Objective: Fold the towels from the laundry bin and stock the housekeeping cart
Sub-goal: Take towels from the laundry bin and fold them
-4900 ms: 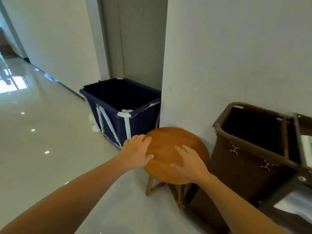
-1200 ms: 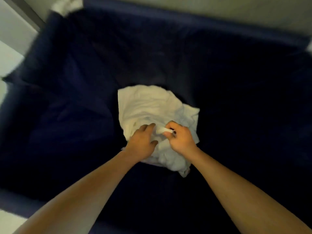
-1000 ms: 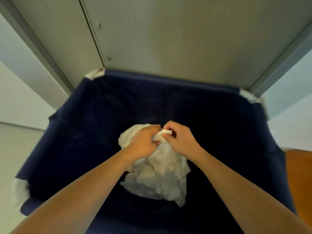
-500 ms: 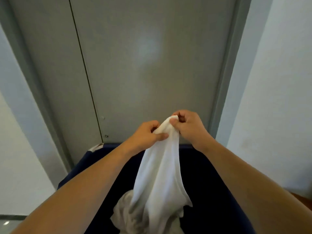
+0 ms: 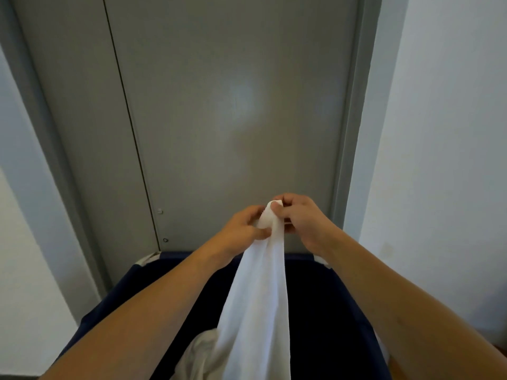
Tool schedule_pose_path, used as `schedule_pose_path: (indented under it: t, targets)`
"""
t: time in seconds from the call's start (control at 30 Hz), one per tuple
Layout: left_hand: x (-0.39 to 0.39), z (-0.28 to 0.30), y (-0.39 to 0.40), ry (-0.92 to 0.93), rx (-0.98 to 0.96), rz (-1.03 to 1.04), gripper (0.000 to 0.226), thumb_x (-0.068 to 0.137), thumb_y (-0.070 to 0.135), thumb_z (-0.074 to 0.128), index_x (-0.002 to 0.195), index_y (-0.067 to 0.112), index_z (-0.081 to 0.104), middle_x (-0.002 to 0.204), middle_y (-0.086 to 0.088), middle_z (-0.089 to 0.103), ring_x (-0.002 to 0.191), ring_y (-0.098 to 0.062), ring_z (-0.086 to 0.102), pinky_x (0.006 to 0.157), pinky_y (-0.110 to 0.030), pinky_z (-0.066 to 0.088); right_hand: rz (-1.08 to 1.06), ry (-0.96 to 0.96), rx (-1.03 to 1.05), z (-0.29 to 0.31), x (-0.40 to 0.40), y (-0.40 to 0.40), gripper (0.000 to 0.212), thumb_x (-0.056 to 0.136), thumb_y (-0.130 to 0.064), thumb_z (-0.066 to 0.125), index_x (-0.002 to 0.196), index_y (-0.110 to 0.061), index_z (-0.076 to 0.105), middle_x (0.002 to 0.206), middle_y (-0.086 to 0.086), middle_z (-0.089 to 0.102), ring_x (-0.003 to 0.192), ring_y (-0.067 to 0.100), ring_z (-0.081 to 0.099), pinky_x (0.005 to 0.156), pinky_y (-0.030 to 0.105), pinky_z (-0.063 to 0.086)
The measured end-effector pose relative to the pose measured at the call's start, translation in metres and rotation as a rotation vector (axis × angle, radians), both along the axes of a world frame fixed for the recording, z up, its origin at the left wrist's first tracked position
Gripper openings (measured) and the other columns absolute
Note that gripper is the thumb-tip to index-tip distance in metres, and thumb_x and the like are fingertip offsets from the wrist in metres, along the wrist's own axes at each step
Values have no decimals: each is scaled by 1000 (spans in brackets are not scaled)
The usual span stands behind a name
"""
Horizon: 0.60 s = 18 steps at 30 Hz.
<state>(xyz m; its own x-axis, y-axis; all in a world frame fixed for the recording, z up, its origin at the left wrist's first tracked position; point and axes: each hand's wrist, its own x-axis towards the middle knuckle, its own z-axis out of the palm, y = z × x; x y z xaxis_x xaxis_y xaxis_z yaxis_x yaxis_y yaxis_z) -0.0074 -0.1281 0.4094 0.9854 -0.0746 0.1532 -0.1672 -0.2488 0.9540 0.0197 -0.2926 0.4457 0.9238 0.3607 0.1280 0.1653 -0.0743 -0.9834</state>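
Both grips — towel (image 5: 258, 297) — grey door (image 5: 233, 105)

A white towel (image 5: 260, 303) of soft, finely textured cloth hangs in smooth folds above a laundry bin (image 5: 323, 305) lined in matt navy fabric. Behind it, grey door panels (image 5: 233, 111) carry a smooth, faintly sheened finish with a dull highlight, flanked by matt painted walls (image 5: 444, 133).

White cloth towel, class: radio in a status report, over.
Left hand and right hand grip white cloth towel at top. Hangs over navy fabric laundry bin. Nothing blocking.
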Motion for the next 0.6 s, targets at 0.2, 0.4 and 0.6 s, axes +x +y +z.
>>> schedule_pose_path:
  t: [0.2,0.4,0.6]
  targets:
    - [12,13,-9,27,-60,-18,8,87,16,74,89,15,66,89,-1,69,89,-17,65,94,-45,51,10,23,28,1,8,-23,19,104,-15,53,91,-6,64,85,7,66,81,21,61,88,44,56]
    - [27,33,-36,-148,105,59,12,89,7,75,88,6,63,81,-5,59,73,-14,54,67,-21,46,-109,-47,-14,11,23,-44,19,105,-19,52,100,-5,64,98,16,67,89,26,64,92,48,57]
    - [47,57,-69,-244,105,65,23,93,21,73,83,7,58,77,-2,55,69,-12,49,63,-21,41,-244,-133,106,39,44,-59,20,105,-17,49,98,-7,65,90,9,62,83,21,60,79,40,58]
